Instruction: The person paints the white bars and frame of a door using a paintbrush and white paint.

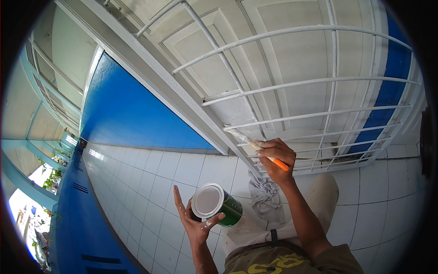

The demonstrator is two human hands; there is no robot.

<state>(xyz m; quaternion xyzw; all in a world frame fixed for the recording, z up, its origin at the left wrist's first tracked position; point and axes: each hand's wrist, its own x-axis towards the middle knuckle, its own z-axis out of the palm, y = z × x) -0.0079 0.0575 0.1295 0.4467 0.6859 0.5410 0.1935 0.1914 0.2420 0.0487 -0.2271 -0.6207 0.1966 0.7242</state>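
Observation:
My right hand [276, 160] grips a paintbrush [281, 165] by its handle, which ends in orange. The whitish bristles touch or nearly touch the white metal grille [292, 85], close to its left frame post where a horizontal bar joins. Lower and to the left, my left hand [197, 227] is wrapped around a green paint can [232, 213]. The can is tilted, and its open top shows pale paint or a whitish inside. White paint spots mark the left thumb area.
Behind the grille stands a white panelled door [299, 50]. A crumpled grey rag [265, 201] lies on the white tiled floor [159, 182] by my legs. A blue wall [132, 114] runs beyond the frame post. At the far left is a low blue wall [77, 205], with potted plants [54, 178] beyond.

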